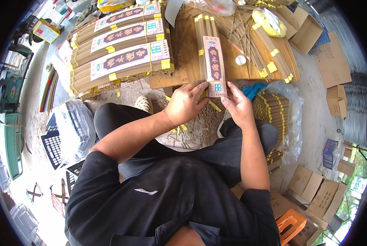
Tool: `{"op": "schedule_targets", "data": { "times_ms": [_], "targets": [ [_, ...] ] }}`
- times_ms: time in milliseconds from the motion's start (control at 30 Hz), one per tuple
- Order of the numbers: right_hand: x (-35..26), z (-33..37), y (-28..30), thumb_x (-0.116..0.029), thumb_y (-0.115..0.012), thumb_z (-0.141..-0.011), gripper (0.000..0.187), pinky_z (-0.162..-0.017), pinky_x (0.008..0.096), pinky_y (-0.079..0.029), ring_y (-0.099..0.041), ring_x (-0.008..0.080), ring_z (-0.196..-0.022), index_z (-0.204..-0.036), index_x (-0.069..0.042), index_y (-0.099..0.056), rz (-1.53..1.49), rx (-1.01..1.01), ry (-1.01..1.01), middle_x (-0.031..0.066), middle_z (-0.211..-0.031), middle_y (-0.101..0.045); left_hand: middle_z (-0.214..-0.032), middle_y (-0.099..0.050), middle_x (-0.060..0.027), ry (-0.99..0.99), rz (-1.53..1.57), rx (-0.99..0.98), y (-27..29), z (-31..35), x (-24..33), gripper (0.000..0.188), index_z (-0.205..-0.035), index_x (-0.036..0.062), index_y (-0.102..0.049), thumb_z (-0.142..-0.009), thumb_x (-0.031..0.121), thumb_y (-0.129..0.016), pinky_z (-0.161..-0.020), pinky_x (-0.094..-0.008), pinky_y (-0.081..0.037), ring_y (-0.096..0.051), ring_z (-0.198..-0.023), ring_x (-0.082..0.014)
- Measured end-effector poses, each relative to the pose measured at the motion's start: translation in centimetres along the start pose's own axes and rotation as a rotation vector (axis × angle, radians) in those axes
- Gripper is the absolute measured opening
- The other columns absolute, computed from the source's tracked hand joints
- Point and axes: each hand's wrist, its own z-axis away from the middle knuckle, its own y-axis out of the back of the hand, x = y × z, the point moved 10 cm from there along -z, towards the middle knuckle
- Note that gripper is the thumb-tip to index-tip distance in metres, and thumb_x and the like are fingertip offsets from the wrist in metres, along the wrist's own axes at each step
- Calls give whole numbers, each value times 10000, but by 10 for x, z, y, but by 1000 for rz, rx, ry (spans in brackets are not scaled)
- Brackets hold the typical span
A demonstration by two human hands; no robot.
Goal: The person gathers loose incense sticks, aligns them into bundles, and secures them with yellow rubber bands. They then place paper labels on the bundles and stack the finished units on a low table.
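Note:
A bundle of incense sticks lies on the wooden tabletop, its near end jutting past the front edge. On top runs a long printed paper label with a dark panel. My left hand grips the near end from the left, fingers bent along the label's side. At the opposite side, my right hand pinches the label's near end with thumb and fingers. What the fingers do beneath the bundle is hidden. Yellow bands show on the bundle.
Stacked labelled incense bundles lie at the left. Loose sticks, a yellow plastic bag and a small white round object are on the right. Banded incense bundles stand beside my right knee. Cardboard boxes sit further right.

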Motion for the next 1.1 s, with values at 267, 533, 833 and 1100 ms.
{"op": "schedule_targets", "data": {
  "times_ms": [267,533,833,1100],
  "targets": [
    [-9,0,0,-115,-759,-931,750,-1020,320,-512,-599,191,-1227,-1528,68,-344,-86,53,67,190,-1378,-591,-1230,-612,-209,-37,27,73,11,-4,4,566,-1282,-39,-595,-796,135,-827,-867,-391,-592,-691,-999,-366],
    [9,-3,-11,-78,-744,-936,783,-1026,301,-486,-586,161,-1226,-1565,47,-294,-155,-52,-25,144,-1422,-558,-1292,-570,-221,76,121,-12,-4,1,-12,588,-1297,-60,-565,-808,144,-822,-925,-406,-569,-661,-1074,-384],
    [-18,-43,20,-201,-695,-988,602,-1052,346,-473,-580,218,-1285,-1475,54,-450,46,169,-1,154,-1413,-585,-1434,-475,-290,113,143,72,20,-16,-17,678,-1420,-59,-465,-909,301,-728,-1092,-459,-456,-529,-1298,-439],
    [-29,-141,31,-313,-673,-966,573,-905,313,-535,-708,209,-1001,-1334,114,-570,451,232,-105,180,-1074,-734,-1576,-323,-300,300,162,131,-12,-57,-52,680,-1500,-66,-374,-992,314,-619,-1191,-437,-341,-385,-1438,-451]
  ]
}}
